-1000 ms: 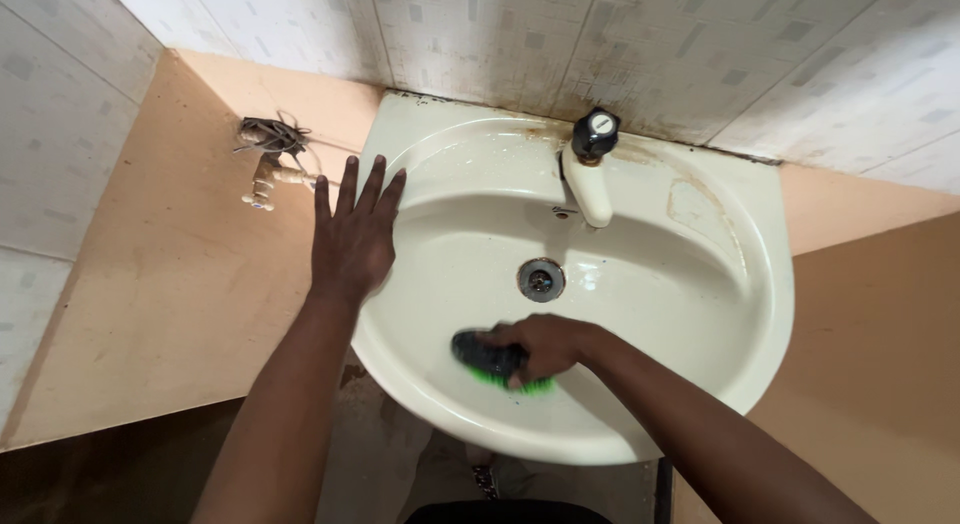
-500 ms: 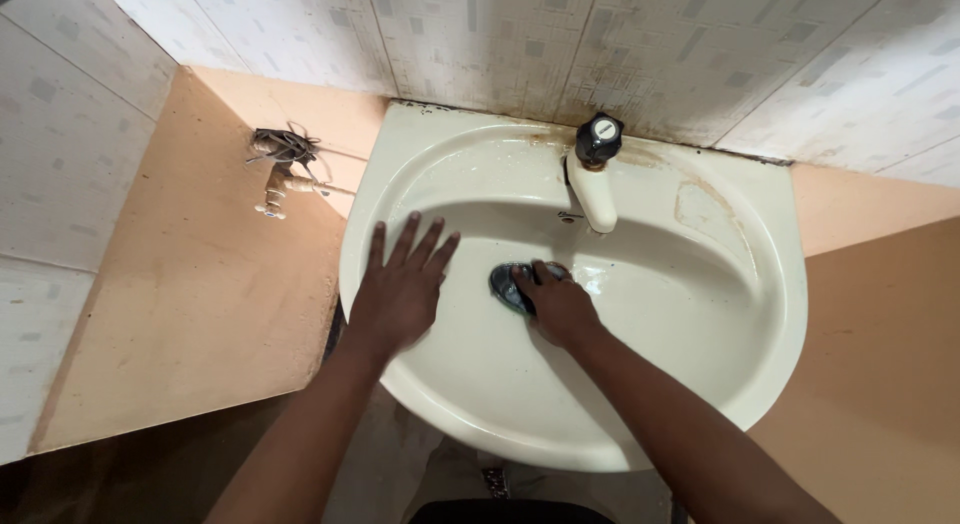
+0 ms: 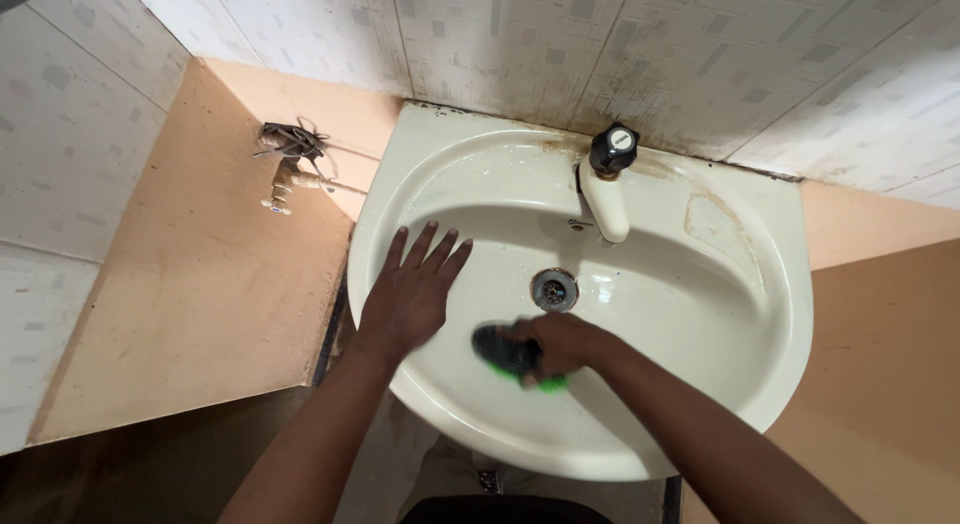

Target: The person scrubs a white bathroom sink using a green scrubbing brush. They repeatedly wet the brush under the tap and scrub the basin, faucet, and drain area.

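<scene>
Two hands (image 3: pixel 415 294), one brush (image 3: pixel 510 354), one sink (image 3: pixel 700 384)

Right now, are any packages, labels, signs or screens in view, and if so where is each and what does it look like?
No packages, signs or screens in view.
Tap cap badge: small round pale disc on top of the black tap knob, at the back of the cream sink; any marking is too small to make out.
The brush under the right hand shows no label; the left hand lies flat in the basin.
</scene>
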